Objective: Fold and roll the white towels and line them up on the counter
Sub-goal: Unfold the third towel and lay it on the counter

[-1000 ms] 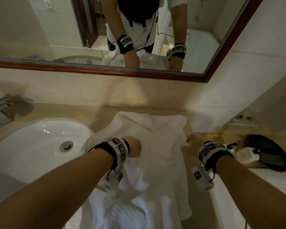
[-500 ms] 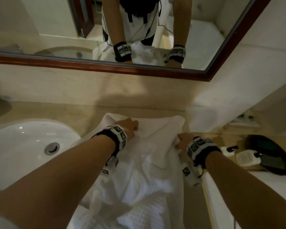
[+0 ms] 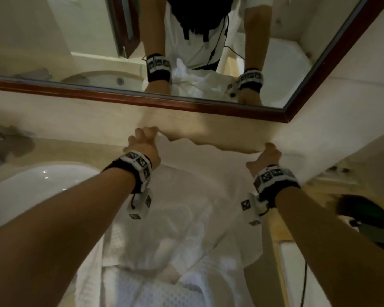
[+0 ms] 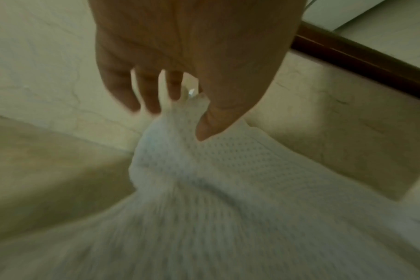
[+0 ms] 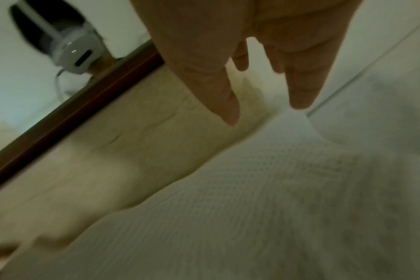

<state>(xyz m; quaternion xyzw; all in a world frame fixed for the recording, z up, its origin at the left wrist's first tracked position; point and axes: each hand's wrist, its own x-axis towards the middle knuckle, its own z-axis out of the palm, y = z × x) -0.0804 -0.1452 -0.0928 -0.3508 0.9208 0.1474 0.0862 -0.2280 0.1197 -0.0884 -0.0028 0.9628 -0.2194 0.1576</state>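
A white waffle-weave towel [image 3: 193,196] hangs stretched between my two raised hands in front of the wall under the mirror. My left hand [image 3: 145,135] pinches its upper left corner, and the left wrist view shows thumb and fingers closed on the bunched cloth [image 4: 180,121]. At the upper right corner my right hand [image 3: 268,151] grips the towel, whose edge [image 5: 297,117] runs up between its fingers. The towel's top edge sags between the hands. Its lower part drapes down over more white towelling [image 3: 155,289] on the counter.
A white sink basin [image 3: 31,191] lies at the left in the beige counter [image 3: 71,151]. A dark round tray [image 3: 368,220] sits at the right. The wood-framed mirror [image 3: 186,105] hangs close above my hands, and a side wall closes in at the right.
Both hands have lifted the towel's far corners off the counter and up toward the mirror, moving apart. The towel now hangs stretched instead of lying flat.
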